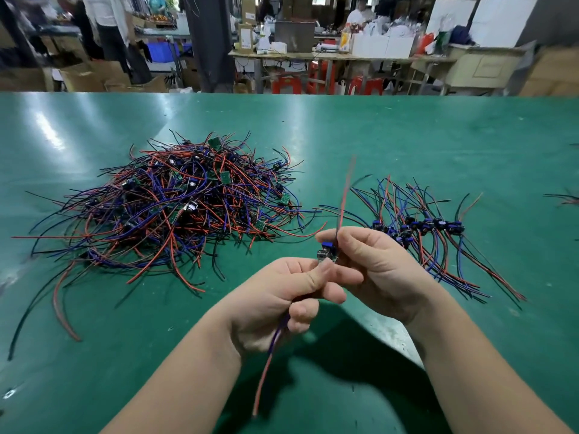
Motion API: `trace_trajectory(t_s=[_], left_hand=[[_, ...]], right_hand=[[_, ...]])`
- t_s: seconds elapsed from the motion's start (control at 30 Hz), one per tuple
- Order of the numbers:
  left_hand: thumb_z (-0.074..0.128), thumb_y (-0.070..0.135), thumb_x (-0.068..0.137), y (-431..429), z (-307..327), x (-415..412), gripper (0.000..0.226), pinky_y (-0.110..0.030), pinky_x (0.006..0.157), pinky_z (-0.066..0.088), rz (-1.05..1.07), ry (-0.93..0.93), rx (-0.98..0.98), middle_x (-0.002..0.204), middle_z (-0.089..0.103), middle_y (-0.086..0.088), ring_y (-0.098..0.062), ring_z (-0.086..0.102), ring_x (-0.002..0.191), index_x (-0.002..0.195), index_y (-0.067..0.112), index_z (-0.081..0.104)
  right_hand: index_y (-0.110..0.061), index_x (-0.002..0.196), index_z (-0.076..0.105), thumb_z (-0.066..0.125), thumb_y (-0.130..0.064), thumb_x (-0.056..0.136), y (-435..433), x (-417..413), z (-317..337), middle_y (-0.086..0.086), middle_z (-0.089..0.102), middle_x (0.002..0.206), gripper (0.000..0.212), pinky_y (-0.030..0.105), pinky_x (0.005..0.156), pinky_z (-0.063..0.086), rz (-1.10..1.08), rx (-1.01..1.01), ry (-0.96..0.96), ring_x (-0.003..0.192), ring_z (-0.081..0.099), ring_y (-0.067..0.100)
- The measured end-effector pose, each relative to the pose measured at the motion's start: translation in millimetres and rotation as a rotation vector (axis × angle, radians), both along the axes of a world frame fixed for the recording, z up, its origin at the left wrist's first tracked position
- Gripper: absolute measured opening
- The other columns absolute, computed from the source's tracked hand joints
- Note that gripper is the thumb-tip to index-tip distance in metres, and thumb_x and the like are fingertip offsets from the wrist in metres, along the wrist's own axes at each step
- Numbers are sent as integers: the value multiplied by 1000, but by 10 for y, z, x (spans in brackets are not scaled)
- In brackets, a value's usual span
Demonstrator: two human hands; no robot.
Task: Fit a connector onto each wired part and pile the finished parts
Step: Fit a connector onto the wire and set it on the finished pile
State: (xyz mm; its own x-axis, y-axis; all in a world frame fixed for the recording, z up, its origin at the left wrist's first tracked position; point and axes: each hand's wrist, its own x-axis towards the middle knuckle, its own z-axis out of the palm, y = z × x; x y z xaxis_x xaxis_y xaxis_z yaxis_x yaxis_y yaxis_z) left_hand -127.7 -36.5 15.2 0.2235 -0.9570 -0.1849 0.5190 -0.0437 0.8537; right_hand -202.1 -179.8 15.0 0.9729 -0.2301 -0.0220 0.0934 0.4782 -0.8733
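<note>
Blue connector (327, 246) meets the wired part (324, 257), both pinched between left hand (282, 296) and right hand (379, 264) above the near edge of the desk (407, 136). Fitting judged underway; next likely needs placement on the right-side finished pile (419, 228).

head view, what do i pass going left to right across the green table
big tangled pile of wired parts → left hand → held part, gripped by both hands → right hand → smaller pile of finished parts → stray wires at the right edge
</note>
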Motion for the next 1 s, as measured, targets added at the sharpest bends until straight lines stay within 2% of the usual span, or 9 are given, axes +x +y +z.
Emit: trace_trajectory(t_s=[0.13,0.23,0.3,0.4,0.5,0.6,0.7,0.83,1.0], left_hand=[[60,36,77,-32,28,-13,31,-12,39,43,-10,-11,85,71,70,-1,-4,60,47,85,10,76],[71,45,65,-98,-56,-31,38,-23,56,55,209,-278,204,73,70,-10,-16,68,62,76,8,73],[76,37,72,-128,-145,-18,34,-30,64,53,392,-450,227,70,67,-14,-20,62,62,74,3,74],[73,18,80,-131,-182,-19,19,-26,58,52,434,-393,186,66,67,-14,-18,59,58,79,0,74],[74,18,78,-117,-170,10,12,-22,54,52,391,-352,200,68,68,-13,-14,63,57,75,7,75],[75,23,72,-105,-161,23,17,-22,51,52,332,-287,236,73,72,-12,-16,69,62,74,7,72],[76,28,64,-92,-148,-17,21,-20,51,52,221,-277,222,73,72,-11,-16,69,62,68,8,73],[75,22,74,-101,-169,-59,15,-23,56,54,132,-321,234,74,72,-11,-17,69,63,71,8,73],[71,16,83,-65,-167,-32,11,-24,61,55,107,-381,252,76,73,-11,-18,70,68,82,6,71]], right_hand=[[-10,70,75,60,-17,75,-61,-1,-13,3,64,61,17,17,51,50,-35,-35,48,48,55,7],[-10,66,74,66,-20,71,-91,34,-71,3,64,59,13,17,50,44,-129,-185,145,50,54,9],[-9,65,71,72,-14,71,-110,50,-122,3,63,56,8,16,45,39,-205,-328,215,48,51,10],[-11,65,70,76,-6,73,-104,56,-176,3,62,56,11,17,42,38,-235,-435,244,46,50,9],[-13,61,70,77,-7,74,-77,71,-190,-1,61,54,16,16,43,38,-286,-475,248,46,51,7],[-9,66,66,73,-5,77,-165,71,-152,1,63,53,14,15,42,39,-403,-405,247,47,56,8],[-4,71,64,68,-2,81,-357,5,-73,2,64,53,12,16,46,47,-545,-312,255,50,61,10],[2,79,62,65,1,84,-519,-72,-42,8,65,61,6,21,53,55,-668,-202,243,56,67,17],[-3,79,58,67,-1,85,-511,-73,-18,7,65,55,10,21,47,53,-700,-43,194,54,69,21]])
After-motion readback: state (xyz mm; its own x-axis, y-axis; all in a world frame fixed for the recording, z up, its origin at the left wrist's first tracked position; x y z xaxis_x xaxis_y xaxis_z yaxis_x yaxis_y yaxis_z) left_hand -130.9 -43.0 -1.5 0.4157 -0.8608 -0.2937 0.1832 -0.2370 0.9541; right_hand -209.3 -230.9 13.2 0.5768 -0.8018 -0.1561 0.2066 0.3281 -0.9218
